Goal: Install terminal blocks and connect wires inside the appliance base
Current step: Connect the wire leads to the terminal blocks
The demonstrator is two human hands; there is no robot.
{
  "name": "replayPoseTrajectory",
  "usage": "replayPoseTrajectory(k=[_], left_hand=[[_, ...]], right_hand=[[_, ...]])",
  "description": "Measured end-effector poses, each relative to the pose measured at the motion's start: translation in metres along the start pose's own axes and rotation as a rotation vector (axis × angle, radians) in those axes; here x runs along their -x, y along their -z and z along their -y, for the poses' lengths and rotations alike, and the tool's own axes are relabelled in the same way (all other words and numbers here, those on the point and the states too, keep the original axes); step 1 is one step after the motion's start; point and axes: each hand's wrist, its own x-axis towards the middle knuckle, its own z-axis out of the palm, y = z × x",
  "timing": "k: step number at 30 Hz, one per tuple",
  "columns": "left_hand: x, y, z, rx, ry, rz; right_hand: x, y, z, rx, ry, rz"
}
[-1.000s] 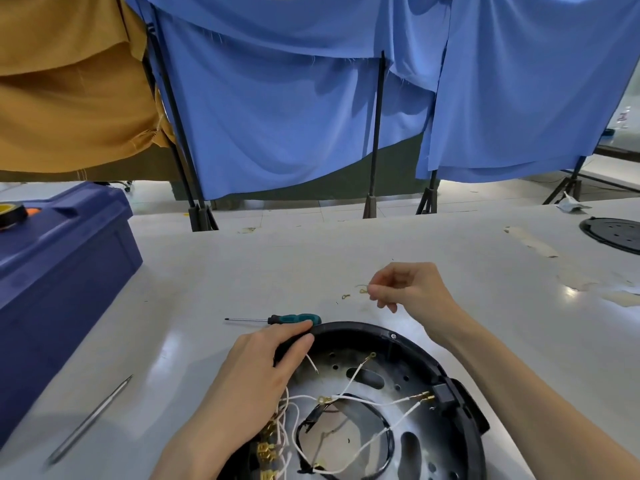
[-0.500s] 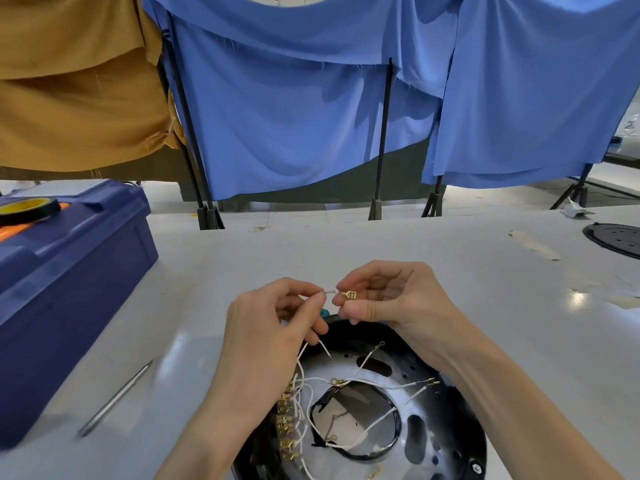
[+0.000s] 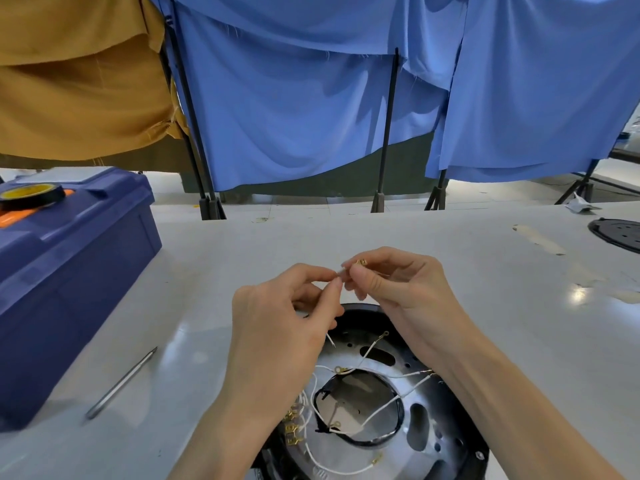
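Observation:
The round black appliance base (image 3: 446, 417) lies open at the bottom centre of the table, with white wires (image 3: 377, 410) and brass terminals (image 3: 292, 429) inside. Above its far rim both hands meet. My right hand (image 3: 398, 292) pinches a small brass terminal (image 3: 362, 262) between thumb and forefinger. My left hand (image 3: 280, 317) pinches the end of a white wire (image 3: 340, 273) and holds it against that terminal. A bare wire end sticks out under my left hand.
A dark blue toolbox (image 3: 69, 271) with a roll of tape (image 3: 33, 195) on its lid stands at the left. A thin metal rod (image 3: 121, 382) lies on the white table beside it. A black round plate (image 3: 618, 233) sits at the far right. Blue and ochre cloths hang behind.
My left hand left the base's rim and rose with a wire end. My right hand brought the terminal in from the table to meet it. The screwdriver is now hidden behind the hands.

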Motion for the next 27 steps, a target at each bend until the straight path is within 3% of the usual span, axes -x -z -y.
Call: replayPoseTrajectory(k=[6, 10, 15, 18, 23, 27], left_hand=[[0.004, -0.002, -0.008, -0.017, -0.087, 0.039], [0.002, 0.005, -0.008, 0.033, -0.043, 0.028], [0.002, 0.017, -0.009, 0.056, -0.038, 0.093], [0.011, 0.021, -0.007, 0.062, -0.050, 0.135], [0.030, 0.027, 0.000, 0.020, -0.032, 0.141], [0.039, 0.032, 0.006, 0.004, 0.093, 0.184]], right_hand=[[0.003, 0.002, 0.007, -0.147, -0.131, 0.018], [0.005, 0.003, 0.014, -0.055, -0.152, 0.056], [0.017, 0.004, 0.023, 0.074, -0.213, 0.324], [0.024, 0.005, 0.026, 0.130, -0.256, 0.398], [0.036, 0.001, 0.018, 0.173, -0.352, 0.392], [0.047, -0.006, 0.009, 0.176, -0.420, 0.347]])
